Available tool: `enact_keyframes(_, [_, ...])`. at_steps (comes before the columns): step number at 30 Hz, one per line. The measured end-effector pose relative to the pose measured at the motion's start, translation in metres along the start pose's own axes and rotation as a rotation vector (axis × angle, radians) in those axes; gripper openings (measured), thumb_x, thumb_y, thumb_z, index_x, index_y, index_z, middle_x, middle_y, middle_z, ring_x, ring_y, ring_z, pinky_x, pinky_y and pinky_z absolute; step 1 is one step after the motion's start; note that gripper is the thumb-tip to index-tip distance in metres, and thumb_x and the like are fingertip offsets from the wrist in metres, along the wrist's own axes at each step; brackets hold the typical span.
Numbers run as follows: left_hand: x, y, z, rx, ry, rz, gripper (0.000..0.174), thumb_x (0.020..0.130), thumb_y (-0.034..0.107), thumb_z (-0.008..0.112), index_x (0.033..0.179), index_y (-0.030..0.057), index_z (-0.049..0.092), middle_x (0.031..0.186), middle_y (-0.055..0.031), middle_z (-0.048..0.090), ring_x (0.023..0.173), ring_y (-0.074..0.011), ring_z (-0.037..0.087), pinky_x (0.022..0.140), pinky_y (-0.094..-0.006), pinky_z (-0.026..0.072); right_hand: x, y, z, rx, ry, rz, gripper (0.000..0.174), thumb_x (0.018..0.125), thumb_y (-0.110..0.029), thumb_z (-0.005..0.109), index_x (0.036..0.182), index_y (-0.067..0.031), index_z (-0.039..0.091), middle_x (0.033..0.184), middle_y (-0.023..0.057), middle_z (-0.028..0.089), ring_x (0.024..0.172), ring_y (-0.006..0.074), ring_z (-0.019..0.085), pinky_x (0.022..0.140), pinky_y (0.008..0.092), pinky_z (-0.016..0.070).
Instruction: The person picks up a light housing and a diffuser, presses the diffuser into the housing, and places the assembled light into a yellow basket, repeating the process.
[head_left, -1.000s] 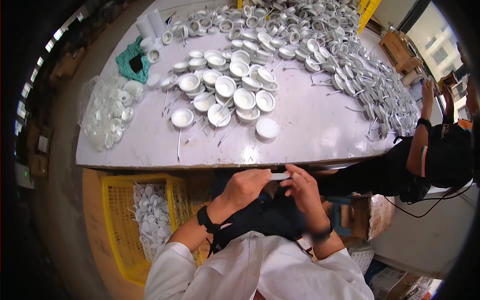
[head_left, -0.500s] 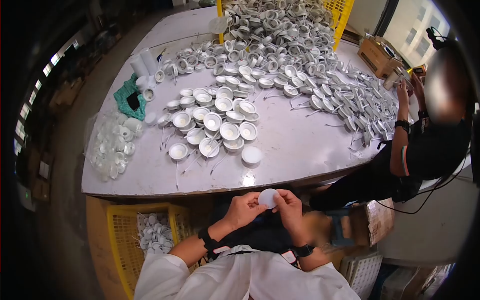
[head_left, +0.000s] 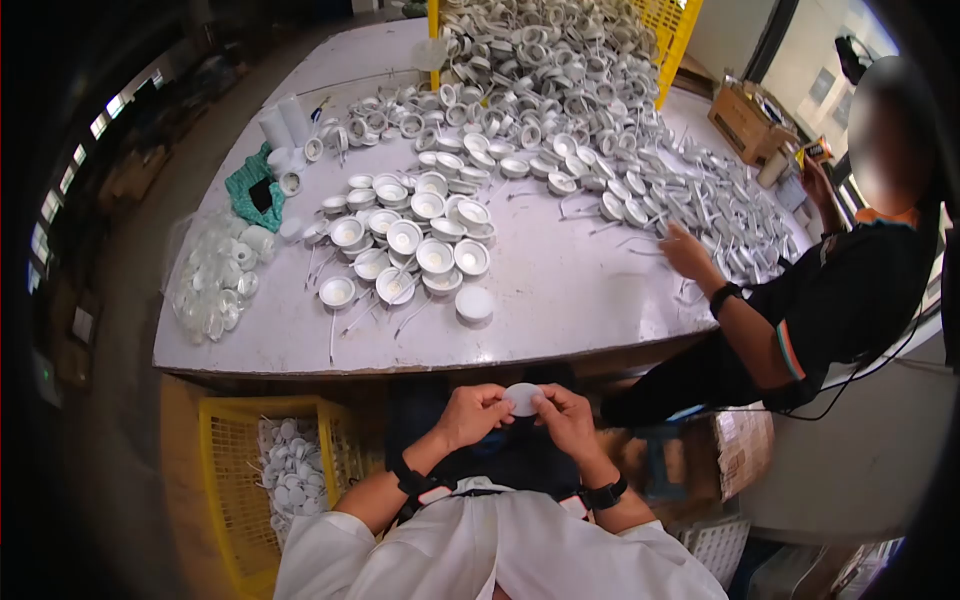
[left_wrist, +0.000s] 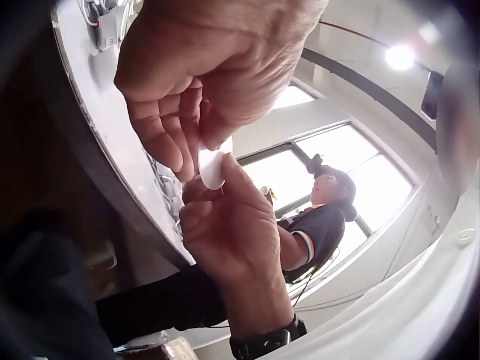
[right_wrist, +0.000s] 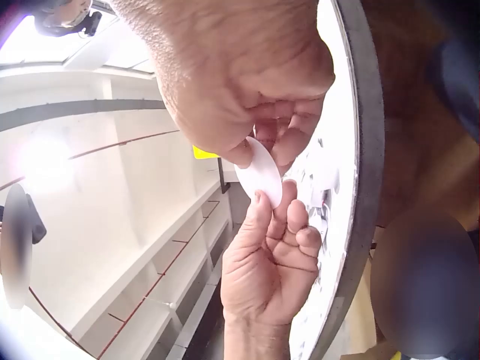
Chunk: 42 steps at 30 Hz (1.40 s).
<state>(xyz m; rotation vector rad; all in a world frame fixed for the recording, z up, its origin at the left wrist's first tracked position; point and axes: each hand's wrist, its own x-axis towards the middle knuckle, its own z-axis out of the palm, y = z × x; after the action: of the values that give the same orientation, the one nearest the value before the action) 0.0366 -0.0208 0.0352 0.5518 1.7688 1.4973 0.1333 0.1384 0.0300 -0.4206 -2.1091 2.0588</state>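
Free tabletop lane (head_left: 570,290) between cup cluster (head_left: 405,237) and fittings pile (head_left: 735,205); table edge (head_left: 450,371) ahead of fingers (head_left: 490,394), basket (head_left: 260,406) left.

Disc (head_left: 520,399) plain white — basket (head_left: 226,490) yellow — cloth (head_left: 242,188) green.

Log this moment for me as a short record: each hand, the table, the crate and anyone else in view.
left hand: pinches one edge of a white disc
right hand: pinches the disc's opposite edge
table: heaped white fittings with leads, clear plastic bag, green cloth
lower yellow crate: loose white pieces inside
second person: dark top, beside the table
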Motion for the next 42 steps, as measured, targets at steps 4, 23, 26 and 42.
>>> enact_keyframes(4, [0.013, -0.001, 0.006, 0.03, -0.062, -0.04, 0.017, 0.085, 0.011, 0.058, 0.095, -0.0026, 0.063, 0.077, -0.0073, 0.065, 0.069, -0.0095, 0.062, 0.059, -0.0215, 0.049, -0.009, 0.018, -0.01, 0.036, 0.063, 0.071, 0.018, 0.087, -0.014, 0.058, 0.098, -0.0002, 0.061, 0.08, 0.0015, 0.061, 0.065, 0.0058, 0.053, 0.057, 0.0199, 0.0458])
enact_keyframes(23, [0.243, 0.019, 0.079, 0.665, 0.155, 0.584, 0.067, 0.066, 0.025, 0.074, 0.119, -0.0053, 0.045, 0.122, -0.0248, 0.048, 0.114, -0.0333, 0.047, 0.096, -0.0381, 0.0371, -0.006, 0.02, -0.076, 0.188, 0.559, 0.142, 0.018, 0.09, -0.012, 0.05, 0.096, 0.0011, 0.06, 0.083, 0.004, 0.063, 0.064, 0.0069, 0.055, 0.058, 0.0191, 0.0451])
enact_keyframes(26, [0.279, 0.034, 0.096, 0.844, 0.185, 0.581, 0.078, 0.062, 0.029, 0.076, 0.12, -0.0088, 0.04, 0.129, -0.0281, 0.04, 0.123, -0.0361, 0.037, 0.103, -0.0396, 0.0297, -0.015, 0.018, -0.082, 0.174, 0.574, 0.131, 0.018, 0.089, -0.012, 0.05, 0.097, 0.0013, 0.06, 0.084, 0.0043, 0.063, 0.065, 0.0069, 0.055, 0.058, 0.0188, 0.0452])
enact_keyframes(42, [0.241, 0.051, 0.089, 0.974, 0.119, 0.248, 0.064, 0.06, 0.038, 0.073, 0.102, -0.0026, 0.047, 0.083, -0.0218, 0.063, 0.081, -0.0359, 0.062, 0.073, -0.0413, 0.0493, 0.007, 0.01, -0.108, 0.477, 0.718, 0.141, 0.02, 0.088, -0.012, 0.054, 0.102, 0.0009, 0.058, 0.081, 0.0037, 0.063, 0.059, 0.0066, 0.054, 0.05, 0.017, 0.0408])
